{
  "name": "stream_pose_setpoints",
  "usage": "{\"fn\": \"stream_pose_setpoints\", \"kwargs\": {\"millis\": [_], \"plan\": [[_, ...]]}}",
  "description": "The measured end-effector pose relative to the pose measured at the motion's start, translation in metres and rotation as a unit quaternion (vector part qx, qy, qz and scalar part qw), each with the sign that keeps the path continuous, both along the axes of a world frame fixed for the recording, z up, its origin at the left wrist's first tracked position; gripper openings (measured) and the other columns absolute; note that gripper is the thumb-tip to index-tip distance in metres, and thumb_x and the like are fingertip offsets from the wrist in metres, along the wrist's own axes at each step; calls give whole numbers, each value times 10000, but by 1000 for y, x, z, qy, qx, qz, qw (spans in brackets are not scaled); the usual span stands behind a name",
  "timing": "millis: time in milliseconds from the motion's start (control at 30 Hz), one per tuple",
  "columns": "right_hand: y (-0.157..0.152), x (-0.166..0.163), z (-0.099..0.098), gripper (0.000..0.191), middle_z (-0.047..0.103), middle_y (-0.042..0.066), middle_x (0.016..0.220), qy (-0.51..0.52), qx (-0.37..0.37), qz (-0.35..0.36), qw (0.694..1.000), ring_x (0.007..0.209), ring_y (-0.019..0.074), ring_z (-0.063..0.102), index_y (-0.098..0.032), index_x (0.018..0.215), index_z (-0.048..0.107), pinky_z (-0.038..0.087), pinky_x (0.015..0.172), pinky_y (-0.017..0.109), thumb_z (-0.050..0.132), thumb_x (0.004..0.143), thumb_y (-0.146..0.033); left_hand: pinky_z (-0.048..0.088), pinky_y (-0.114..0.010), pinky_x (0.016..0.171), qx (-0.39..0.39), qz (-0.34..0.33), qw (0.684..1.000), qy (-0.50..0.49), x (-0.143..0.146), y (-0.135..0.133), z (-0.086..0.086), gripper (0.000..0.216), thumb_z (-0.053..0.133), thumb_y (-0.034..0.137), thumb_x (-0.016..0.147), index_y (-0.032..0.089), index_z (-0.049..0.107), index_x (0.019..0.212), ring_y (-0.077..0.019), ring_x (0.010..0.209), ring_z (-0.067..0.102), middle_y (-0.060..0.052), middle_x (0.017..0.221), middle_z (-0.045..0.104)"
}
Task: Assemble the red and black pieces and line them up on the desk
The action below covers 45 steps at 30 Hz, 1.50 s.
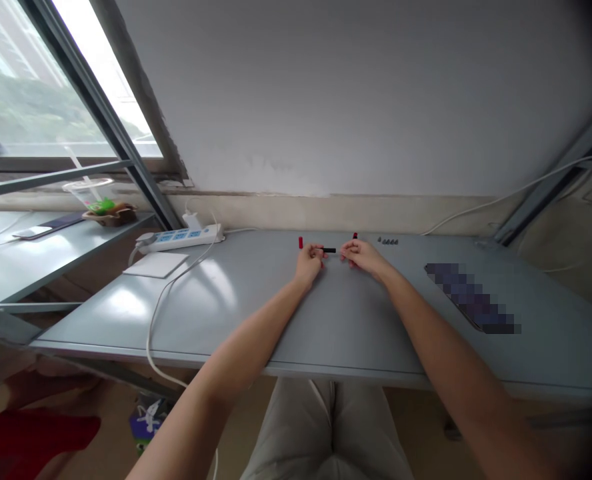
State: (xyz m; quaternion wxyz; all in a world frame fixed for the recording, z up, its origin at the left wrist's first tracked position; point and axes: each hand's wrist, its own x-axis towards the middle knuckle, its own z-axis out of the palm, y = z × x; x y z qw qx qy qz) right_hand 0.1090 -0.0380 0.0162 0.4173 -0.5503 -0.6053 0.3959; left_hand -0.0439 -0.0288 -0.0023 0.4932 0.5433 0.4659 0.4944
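Note:
My left hand [310, 261] is closed in a pinch round a short black rod [329, 251], which lies level and points to the right. My right hand [360, 256] is just right of the rod's end, apart from it. Its thumb and fingertips are pressed together; whatever they may hold is too small to make out. Beyond my left hand a small red cylinder [301, 243] stands upright on the grey table [256, 300]. A second dark red piece [355, 235] shows behind my right hand, partly hidden. Several tiny dark pointed pieces [390, 242] sit in a row to the right.
A blurred-out phone [469, 297] lies on the right. At the left are a white power strip [181, 237], a white flat square [156, 265] and a cable [157, 307] hanging over the front edge. A side shelf holds a plastic cup [89, 193]. The wall [326, 120] closes off the back.

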Motion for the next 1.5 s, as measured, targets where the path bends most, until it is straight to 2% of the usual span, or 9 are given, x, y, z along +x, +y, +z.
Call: {"fn": "stream_pose_setpoints", "kwargs": {"millis": [267,467,567,700,833,967,1067,1267,1500], "plan": [[5,6,-6,86,628,46,704,-92,34,45,994,608,105,540,-163,791,545,409,542,202,561,763,-243,360,-174,466,3,15,999,30,1,-2,-1,99,431,238,844,147,472,842,-32,440,426,-37,752,602],[6,4,-11,59,634,54,752,-146,47,55,987,636,103,545,-159,811,559,404,568,201,521,782,-195,318,-172,419,-20,1,1000,12,2,-3,-1,214,417,340,857,139,461,918,-29,428,451,-90,871,640],[7,5,-14,79,624,47,748,-165,53,65,983,618,99,535,-159,818,566,396,568,206,504,785,-194,291,-160,401,-18,-25,1000,7,1,-3,-2,199,531,303,797,133,511,898,-26,443,453,-82,864,638],[7,6,-13,94,617,38,779,-228,99,58,967,669,110,530,-160,806,588,392,626,221,567,733,-215,293,-158,406,-11,-41,999,0,1,-4,-3,134,594,234,738,125,559,806,-29,451,442,-49,743,613],[4,7,-10,106,609,53,829,-308,131,25,942,751,139,531,-163,782,596,384,675,232,599,682,-199,318,-166,430,5,-25,1000,1,1,-4,-2,136,605,243,719,128,559,776,-34,459,435,-32,697,590],[5,16,-9,132,609,60,769,-379,79,-48,921,691,155,539,-172,802,582,376,623,246,553,673,-172,377,-193,499,50,15,998,37,1,-2,0,163,593,265,722,129,566,807,-46,483,448,-31,706,590],[7,26,-9,127,612,78,763,-415,39,-112,902,706,180,556,-179,781,584,375,607,258,545,661,-172,396,-211,545,115,21,988,105,4,-1,-2,141,594,244,712,134,575,797,-60,511,456,-28,705,595],[12,41,-14,108,627,112,785,-404,-2,-211,890,754,202,583,-165,749,612,401,621,266,550,663,-186,412,-253,624,188,-47,945,263,24,2,-7,53,625,179,657,170,579,682,-115,602,502,-30,689,613],[15,46,-23,159,640,126,827,-371,4,-227,900,805,221,593,-159,782,636,421,670,288,582,696,-281,396,-242,586,177,-26,945,273,44,20,-7,92,633,191,639,188,545,614,-129,581,496,-26,631,591]]}}
